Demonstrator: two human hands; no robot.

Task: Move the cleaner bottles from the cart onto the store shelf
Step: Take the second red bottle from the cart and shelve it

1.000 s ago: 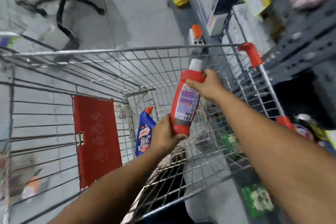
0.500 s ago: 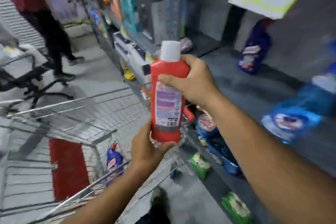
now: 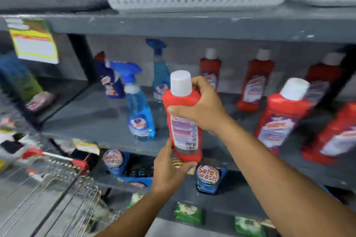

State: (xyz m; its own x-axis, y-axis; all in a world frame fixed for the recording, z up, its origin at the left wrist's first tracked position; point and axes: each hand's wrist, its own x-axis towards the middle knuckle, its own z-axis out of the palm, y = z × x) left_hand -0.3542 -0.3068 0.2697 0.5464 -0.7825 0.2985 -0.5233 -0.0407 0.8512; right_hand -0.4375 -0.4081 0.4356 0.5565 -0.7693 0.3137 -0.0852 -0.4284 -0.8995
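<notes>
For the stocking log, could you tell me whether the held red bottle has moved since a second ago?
Yes. The red bottle has left the cart and is now raised before the shelf, in both hands.

A second ago the red bottle (image 3: 183, 119) hung tilted over the cart (image 3: 57, 184) basket, with the floor and a blue bottle in the cart behind it. Now it stands upright in front of the grey shelf (image 3: 92, 119), the cart pushed down to 8 o'clock with only its rim showing. The view has swung round to the shelf face: spray bottles (image 3: 139, 113) at 10 o'clock of the held bottle, red bottles (image 3: 277, 121) at 3 o'clock. The right hand (image 3: 202, 109) has slid from the bottle's neck down over its shoulder, and the left hand (image 3: 169, 167) now cups its base from below.
</notes>
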